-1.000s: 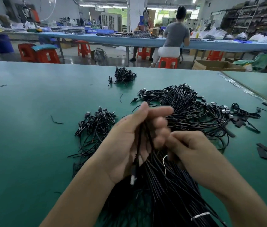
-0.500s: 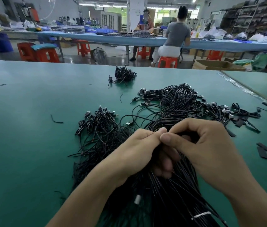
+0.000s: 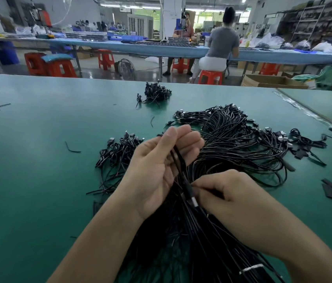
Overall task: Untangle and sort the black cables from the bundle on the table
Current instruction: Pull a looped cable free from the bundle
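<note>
A big bundle of black cables point(image 3: 240, 146) sprawls over the green table point(image 3: 38, 180) and runs down toward me under both arms. My left hand point(image 3: 161, 166) is raised over it, palm toward me, with a few black cables point(image 3: 178, 158) held between thumb and curled fingers. My right hand point(image 3: 228, 193) sits lower right, fingers curled, pinching one of those cables near its silver-tipped plug point(image 3: 194, 201). A smaller sorted pile of cables point(image 3: 118, 152) lies just left of my left hand.
A small knot of black cables point(image 3: 157, 93) lies farther back on the table. Loose black strips point(image 3: 330, 188) and cable scraps point(image 3: 72, 149) are scattered at the right and left. A white tie point(image 3: 250, 268) binds the bundle near me. A person sits at a far bench.
My hands were pressed together low on the bundle; now the left has lifted and opened toward me with cables, and the right has dropped to the lower right, pinching a cable near its plug.
</note>
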